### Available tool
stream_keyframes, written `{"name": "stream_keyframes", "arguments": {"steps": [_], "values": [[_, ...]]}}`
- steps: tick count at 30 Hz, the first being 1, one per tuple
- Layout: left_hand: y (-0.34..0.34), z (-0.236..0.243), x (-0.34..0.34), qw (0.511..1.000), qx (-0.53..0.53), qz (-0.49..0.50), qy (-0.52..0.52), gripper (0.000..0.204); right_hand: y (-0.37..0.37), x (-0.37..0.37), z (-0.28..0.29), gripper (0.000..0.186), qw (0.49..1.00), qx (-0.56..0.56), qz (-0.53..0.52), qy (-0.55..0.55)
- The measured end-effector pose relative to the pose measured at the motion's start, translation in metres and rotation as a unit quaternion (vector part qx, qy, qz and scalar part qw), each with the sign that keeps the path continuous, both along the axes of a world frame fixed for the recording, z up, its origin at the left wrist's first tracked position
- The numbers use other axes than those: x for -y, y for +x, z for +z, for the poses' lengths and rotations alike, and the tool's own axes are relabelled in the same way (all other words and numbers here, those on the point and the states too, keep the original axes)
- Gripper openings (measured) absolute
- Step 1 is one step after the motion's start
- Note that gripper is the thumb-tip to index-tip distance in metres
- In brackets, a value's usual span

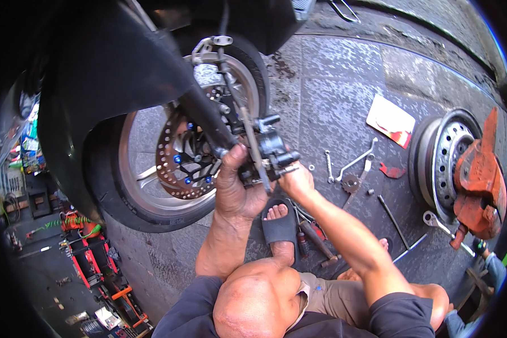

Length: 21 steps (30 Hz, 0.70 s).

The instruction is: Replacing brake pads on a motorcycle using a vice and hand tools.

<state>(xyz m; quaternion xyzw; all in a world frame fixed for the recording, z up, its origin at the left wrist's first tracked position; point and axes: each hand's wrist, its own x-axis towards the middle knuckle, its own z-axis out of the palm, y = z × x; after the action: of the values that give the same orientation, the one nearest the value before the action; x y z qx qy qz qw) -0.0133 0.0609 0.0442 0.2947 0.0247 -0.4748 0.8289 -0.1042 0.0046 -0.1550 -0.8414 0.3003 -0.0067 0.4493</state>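
In front of the wheel, a black brake caliper (271, 143) is between my two hands, with a long flat metal strip (252, 141) across its left side. My left hand (239, 186) is closed around the caliper's lower left, thumb up beside the foot of the fork leg (211, 121); its other fingers are mostly hidden. Gripping the caliper's lower right end is my right hand (297, 182), fingers partly covered by the part. Behind them, the drilled brake disc (168, 160) with blue bolts sits on the wheel (152, 214).
An orange vise (479, 174) stands on a steel wheel rim (448, 143) at right. Spanners (357, 160), a sprocket (351, 182), a hammer (320, 242) and a red-and-white packet (391, 120) lie on the floor. A red floor jack (90, 262) is at lower left. Black bodywork (112, 67) overhangs the wheel.
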Motion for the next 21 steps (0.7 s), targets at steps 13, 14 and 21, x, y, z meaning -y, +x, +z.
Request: {"name": "stream_keyframes", "arguments": {"steps": [13, 14, 21], "values": [[-0.011, -0.014, 0.006, 0.998, -0.016, 0.014, -0.061, 0.033, -0.01, 0.003, -0.039, 0.039, 0.995, 0.035, -0.098, 0.012], [-0.015, -0.011, 0.009, 0.999, -0.006, 0.018, -0.051, 0.034, -0.018, 0.029, -0.034, 0.038, 0.988, 0.037, -0.135, 0.069], [-0.023, -0.011, 0.015, 0.998, 0.014, 0.025, -0.055, 0.04, -0.031, 0.154, 0.203, 0.028, 0.928, 0.234, -0.217, 0.191]]}}
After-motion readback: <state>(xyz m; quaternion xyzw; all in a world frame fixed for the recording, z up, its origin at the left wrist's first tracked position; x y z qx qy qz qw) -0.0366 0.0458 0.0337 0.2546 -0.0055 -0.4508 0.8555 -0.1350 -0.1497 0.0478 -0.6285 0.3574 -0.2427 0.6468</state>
